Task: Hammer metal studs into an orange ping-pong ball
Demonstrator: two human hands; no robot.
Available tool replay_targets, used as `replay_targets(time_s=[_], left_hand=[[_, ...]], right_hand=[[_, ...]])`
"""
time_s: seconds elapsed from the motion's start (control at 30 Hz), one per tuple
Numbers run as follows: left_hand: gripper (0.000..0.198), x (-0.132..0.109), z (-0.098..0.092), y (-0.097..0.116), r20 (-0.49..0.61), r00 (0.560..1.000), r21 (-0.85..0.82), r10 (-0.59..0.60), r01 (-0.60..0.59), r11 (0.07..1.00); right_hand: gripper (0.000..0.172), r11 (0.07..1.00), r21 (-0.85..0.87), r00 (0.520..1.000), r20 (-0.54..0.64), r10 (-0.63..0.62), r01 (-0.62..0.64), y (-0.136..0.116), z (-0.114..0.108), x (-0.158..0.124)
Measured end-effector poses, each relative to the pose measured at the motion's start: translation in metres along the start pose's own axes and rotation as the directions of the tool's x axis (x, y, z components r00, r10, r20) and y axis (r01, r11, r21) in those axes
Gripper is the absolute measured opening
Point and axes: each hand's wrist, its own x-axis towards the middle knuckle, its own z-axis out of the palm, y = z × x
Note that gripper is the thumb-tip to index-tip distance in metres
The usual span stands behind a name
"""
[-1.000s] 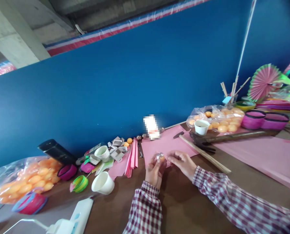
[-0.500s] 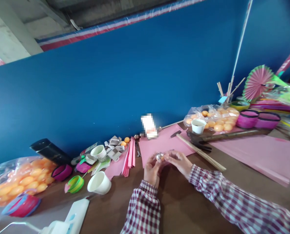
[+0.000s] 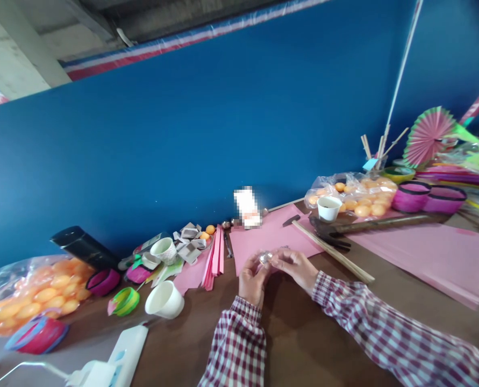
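- Holding a small shiny ball (image 3: 265,257) between them, both hands hovered just above the counter (image 3: 304,344), over the near edge of a pink paper sheet (image 3: 259,239).
- The left hand (image 3: 252,277) was closed on the ball from below and from the left, its fingers curled upward.
- The right hand (image 3: 298,266) pinched the same ball from the right with its thumb and fingertips; the other fingers were loosely bent.
- Both arms wore red-and-white checked sleeves (image 3: 239,344).
- A hammer (image 3: 328,250) with a long wooden handle lay just right of the right hand, its head resting on the pink sheet.
- A white cup (image 3: 164,300) lay tipped on its side on the counter, well to the left of the left hand, with a green ring (image 3: 127,301) beside it.
- One clear bag of orange balls (image 3: 29,298) sat at the far left, and another bag (image 3: 360,194) sat against the blue wall at the back right, with a second white cup (image 3: 329,208) in front of it.
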Motion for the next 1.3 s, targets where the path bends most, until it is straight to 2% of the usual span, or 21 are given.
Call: replay_targets(time_s=[0.23,0.63,1.0,1.3], left_hand=[[0.043,-0.0006,0.0,0.001,-0.009,1.0,0.0,-0.004,0.004,1.0],[0.041,-0.0006,-0.0006,0.0009,-0.008,1.0,0.009,0.002,-0.002,1.0],[0.043,0.0009,-0.0022,0.0003,-0.027,1.0,0.039,0.007,-0.006,0.999],[0.039,0.0035,-0.0057,-0.006,-0.028,0.997,0.089,0.078,-0.075,0.993]], right_hand=[[0.025,0.996,-0.083,1.0,0.002,-0.031,0.031,-0.002,-0.0006,-0.0002],[0.026,0.999,-0.05,1.0,-0.009,0.011,-0.012,0.0041,-0.0006,0.0005],[0.025,0.999,-0.043,1.0,0.019,0.016,-0.015,-0.0012,0.0013,0.0002],[0.026,0.996,-0.074,0.998,-0.018,0.055,-0.056,-0.0006,0.0013,-0.0007]])
